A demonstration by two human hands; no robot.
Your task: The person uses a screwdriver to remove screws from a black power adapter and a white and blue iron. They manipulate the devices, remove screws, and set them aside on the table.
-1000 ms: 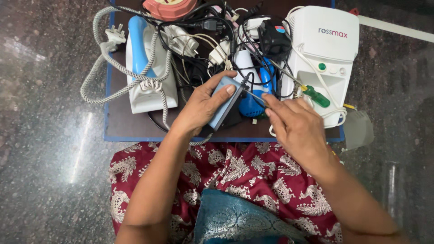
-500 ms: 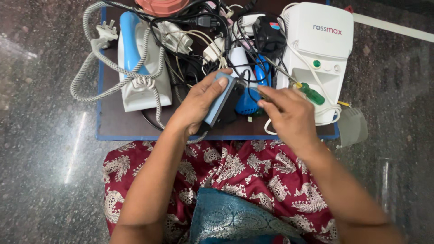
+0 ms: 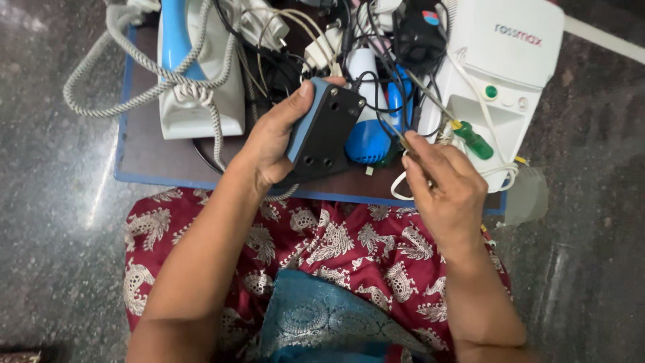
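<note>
- Two bare hands work over a low brown board [image 3: 154, 158] edged in blue, seen from the head camera looking straight down.
- Left hand [image 3: 272, 138] is clamped round a small boxy adapter [image 3: 326, 131]: blue plastic sides, flat matt black back with several round screw holes, tilted up off the board.
- Right hand [image 3: 440, 181] has its fingers pinched together on a thin screwdriver [image 3: 440, 111] with a slim metal shaft and a green-and-yellow handle lying out toward the white machine [image 3: 510, 60].
- Step in hand, as I judge it: bringing the tool to the adapter's back. Its tip is hidden, so I cannot tell whether it touches; seating it in a hole would call for a steady box.
- Behind lie a smooth white-and-blue clothes iron [image 3: 191, 74] with a braided grey cord, and tangled black and white cables [image 3: 302, 47].
</note>
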